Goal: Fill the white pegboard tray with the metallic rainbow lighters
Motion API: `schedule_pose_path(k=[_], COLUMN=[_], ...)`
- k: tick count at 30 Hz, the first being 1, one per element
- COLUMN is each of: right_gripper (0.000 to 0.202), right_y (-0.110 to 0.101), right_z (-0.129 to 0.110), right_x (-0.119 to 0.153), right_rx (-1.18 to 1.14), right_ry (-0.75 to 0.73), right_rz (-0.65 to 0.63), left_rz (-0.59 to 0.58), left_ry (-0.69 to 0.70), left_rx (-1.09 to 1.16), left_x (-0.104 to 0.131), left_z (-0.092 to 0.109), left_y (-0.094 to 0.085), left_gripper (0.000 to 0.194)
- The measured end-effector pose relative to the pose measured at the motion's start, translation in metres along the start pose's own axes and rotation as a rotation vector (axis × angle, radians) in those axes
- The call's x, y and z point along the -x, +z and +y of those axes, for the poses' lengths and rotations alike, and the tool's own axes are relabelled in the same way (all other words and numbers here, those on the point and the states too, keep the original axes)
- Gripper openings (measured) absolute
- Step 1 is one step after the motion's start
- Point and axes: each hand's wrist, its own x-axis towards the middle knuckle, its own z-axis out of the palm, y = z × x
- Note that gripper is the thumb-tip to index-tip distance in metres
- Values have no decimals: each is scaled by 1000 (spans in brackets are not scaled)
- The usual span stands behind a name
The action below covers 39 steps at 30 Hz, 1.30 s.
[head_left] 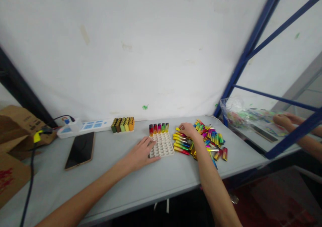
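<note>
A white tray (163, 146) with rows of round holes lies on the table. Several dark-topped, shiny lighters (159, 128) stand upright in its far row. My left hand (142, 153) rests against the tray's left side, fingers stretched and thumb apart at the front corner. To the tray's right, my right hand (188, 129) is closed in a pinch at the far end of a row of shiny, coloured lighters (181, 143) lying flat. A yellow lighter end shows at its fingertips, which are partly hidden. A loose pile of similar lighters (213, 138) spreads beside my right wrist.
A block of upright lighters (123, 124) stands by the wall, near a white power strip (93, 124) and a phone (80, 150). Cardboard boxes (15, 146) and a black cable (31, 173) are at left. A blue metal frame (238, 69) and another person's hands (284, 119) are at right.
</note>
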Motion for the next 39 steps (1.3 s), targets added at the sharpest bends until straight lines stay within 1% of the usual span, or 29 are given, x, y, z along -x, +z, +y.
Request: schedule_pose_path(k=[4,6,9,11,13,15,21,25,28,32,35,39], right_gripper=[20,24,31,28,19,16,31,35,35,36,39,28], right_y=[-8,-13,-20,-23,-26,-28,-29,-30,-30,-23,-14,-2], right_z=[-7,-14,-26,-35,-42,-47,-55,-63,-67,-73,-83,-102], right_x=[-1,-3,-2,0,4,8,13,17,18,18,20,26], right_rx=[-44,-84,-263,-404,-499,-555,-607,-651,-644,-664,-686,-577], right_ry=[-96,-161,-317,-398,-433,-459,-485,-524,-542,-539,-539,-547], right_rz=[68,134,283,343,328,296,295,287,256,197,159,129], left_rz=[17,15,9,-5,-17,-20,-25,-1,-1,-10,-15,-19], left_ry=[6,5,3,4,6,5,3,11,14,5,7,18], left_rx=[10,8,5,8,13,15,2,2,-1,-22,-36,-43], left_x=[0,0,-1,-2,-2,-2,-2,-1,0,-1,-1,-1], left_z=[-2,-2,0,1,2,3,4,4,5,8,9,10], left_y=[1,1,-2,-4,-5,-6,-6,-6,-6,-7,-8,-10], left_gripper=[65,66,66,66,66,66,67,66,66,66,66,64])
